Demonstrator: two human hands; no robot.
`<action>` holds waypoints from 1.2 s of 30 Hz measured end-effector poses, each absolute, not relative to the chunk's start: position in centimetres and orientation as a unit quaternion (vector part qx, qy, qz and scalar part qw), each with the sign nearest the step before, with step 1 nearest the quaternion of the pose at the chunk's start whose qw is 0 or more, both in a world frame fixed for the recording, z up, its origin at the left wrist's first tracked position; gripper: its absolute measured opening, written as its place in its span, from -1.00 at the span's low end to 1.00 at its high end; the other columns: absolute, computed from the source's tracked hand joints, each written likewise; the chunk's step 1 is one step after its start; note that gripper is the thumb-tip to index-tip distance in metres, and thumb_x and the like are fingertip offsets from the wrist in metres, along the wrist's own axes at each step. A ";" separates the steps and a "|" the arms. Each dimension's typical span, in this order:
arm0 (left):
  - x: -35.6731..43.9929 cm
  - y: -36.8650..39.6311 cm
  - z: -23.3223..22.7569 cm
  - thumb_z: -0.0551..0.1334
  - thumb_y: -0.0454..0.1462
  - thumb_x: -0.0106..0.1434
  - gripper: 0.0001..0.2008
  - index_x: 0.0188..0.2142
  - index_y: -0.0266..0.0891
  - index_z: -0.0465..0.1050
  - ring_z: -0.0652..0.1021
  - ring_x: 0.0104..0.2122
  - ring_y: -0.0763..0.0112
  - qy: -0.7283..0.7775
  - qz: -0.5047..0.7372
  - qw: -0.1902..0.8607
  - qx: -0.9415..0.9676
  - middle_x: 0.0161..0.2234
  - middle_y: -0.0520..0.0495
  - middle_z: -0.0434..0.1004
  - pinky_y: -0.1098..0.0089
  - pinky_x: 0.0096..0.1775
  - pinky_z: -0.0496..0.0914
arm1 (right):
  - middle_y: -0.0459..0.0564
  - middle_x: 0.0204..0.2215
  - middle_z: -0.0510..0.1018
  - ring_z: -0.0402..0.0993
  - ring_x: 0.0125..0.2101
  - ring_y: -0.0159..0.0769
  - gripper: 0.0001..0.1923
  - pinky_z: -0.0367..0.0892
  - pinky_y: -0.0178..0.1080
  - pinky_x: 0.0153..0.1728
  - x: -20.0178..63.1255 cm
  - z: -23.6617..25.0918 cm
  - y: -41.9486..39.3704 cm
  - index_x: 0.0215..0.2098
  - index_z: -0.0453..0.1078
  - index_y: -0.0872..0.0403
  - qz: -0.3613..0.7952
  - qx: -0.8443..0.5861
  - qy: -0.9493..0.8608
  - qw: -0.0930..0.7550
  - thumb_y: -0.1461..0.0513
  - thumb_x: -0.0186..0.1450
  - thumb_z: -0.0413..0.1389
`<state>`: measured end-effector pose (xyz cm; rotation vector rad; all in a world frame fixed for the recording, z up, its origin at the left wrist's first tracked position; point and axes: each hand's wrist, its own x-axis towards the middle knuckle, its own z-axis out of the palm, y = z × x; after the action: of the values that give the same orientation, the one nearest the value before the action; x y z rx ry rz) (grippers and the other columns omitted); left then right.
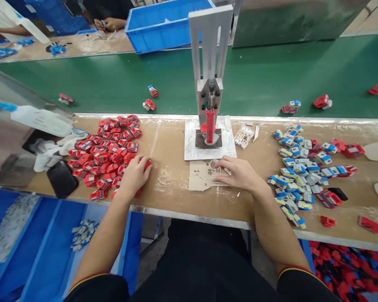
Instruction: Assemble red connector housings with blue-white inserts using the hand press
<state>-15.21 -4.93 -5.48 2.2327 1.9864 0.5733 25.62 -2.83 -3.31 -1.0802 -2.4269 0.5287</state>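
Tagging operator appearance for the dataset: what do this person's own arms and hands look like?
Left hand and right hand: no gloves, no visible rings or watch. Forearms uncovered. Sleeves: short, black, with thin red and yellow trim at the cuffs.

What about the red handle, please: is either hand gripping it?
No, the left hand is at red pieces, the right hand over cardboard.
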 end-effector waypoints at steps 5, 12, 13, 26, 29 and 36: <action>-13.5 -4.8 -4.1 0.28 -0.10 0.30 -0.80 -0.18 -0.11 0.57 0.62 -0.18 0.15 0.653 0.245 0.164 0.697 -0.19 -0.09 0.65 0.12 -0.04 0.57 | -0.06 -0.30 0.65 0.56 -0.26 -0.28 -0.85 0.32 -0.27 -0.38 24.9 -4.1 -2.7 -0.23 0.56 -0.03 0.117 -0.381 -0.881 0.257 0.25 0.47 0.14; -4.5 -2.6 -2.4 0.46 0.03 0.23 -0.49 0.06 -0.15 0.52 0.65 -0.03 0.22 0.490 0.439 0.350 0.667 0.01 -0.18 0.60 0.21 0.05 0.58 | -0.05 -0.40 0.67 0.50 -0.34 -0.22 -0.85 0.36 -0.22 -0.35 24.7 -4.5 -2.2 -0.33 0.51 0.01 0.008 -0.408 -0.855 0.322 0.27 0.41 0.15; -3.5 -2.1 -2.5 0.43 0.04 0.27 -0.47 0.13 -0.14 0.48 0.65 -0.03 0.24 0.477 0.438 0.351 0.676 0.02 -0.18 0.60 0.21 0.06 0.58 | -0.06 -0.42 0.66 0.50 -0.35 -0.22 -0.85 0.34 -0.23 -0.37 24.6 -4.7 -2.2 -0.34 0.50 0.01 0.009 -0.405 -0.854 0.325 0.27 0.41 0.16; -0.7 -2.6 -6.3 0.49 0.08 0.21 -0.44 0.05 -0.16 0.51 0.71 -0.04 0.20 0.445 0.511 0.382 0.629 0.00 -0.20 0.67 0.20 0.00 0.65 | -0.06 -0.47 0.62 0.50 -0.38 -0.25 -0.82 0.34 -0.24 -0.37 23.8 -4.7 -2.3 -0.36 0.50 0.00 0.102 -0.412 -0.848 0.318 0.30 0.39 0.12; -0.3 -2.8 -6.0 0.52 -0.03 0.22 -0.52 0.04 -0.16 0.54 0.71 -0.02 0.21 0.416 0.527 0.367 0.644 -0.01 -0.18 0.70 0.20 0.03 0.65 | -0.06 -0.44 0.64 0.51 -0.37 -0.26 -0.82 0.35 -0.25 -0.36 23.8 -4.6 -2.3 -0.35 0.50 0.01 0.123 -0.403 -0.849 0.317 0.31 0.39 0.12; 0.4 -2.8 -5.7 0.57 -0.26 0.14 -0.59 -0.03 -0.19 0.59 0.71 -0.11 0.31 0.323 0.560 0.341 0.683 -0.12 -0.13 0.71 0.36 -0.07 0.63 | -0.12 -0.45 0.62 0.47 -0.48 -0.31 -0.88 0.33 -0.22 -0.45 24.9 -2.4 -3.2 -0.33 0.47 -0.03 0.222 -0.381 -0.730 0.522 0.33 0.33 0.23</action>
<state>0.42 -2.78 -5.72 1.7759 0.8416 1.4569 24.87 -3.16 -2.39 -0.9113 -1.7485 0.5318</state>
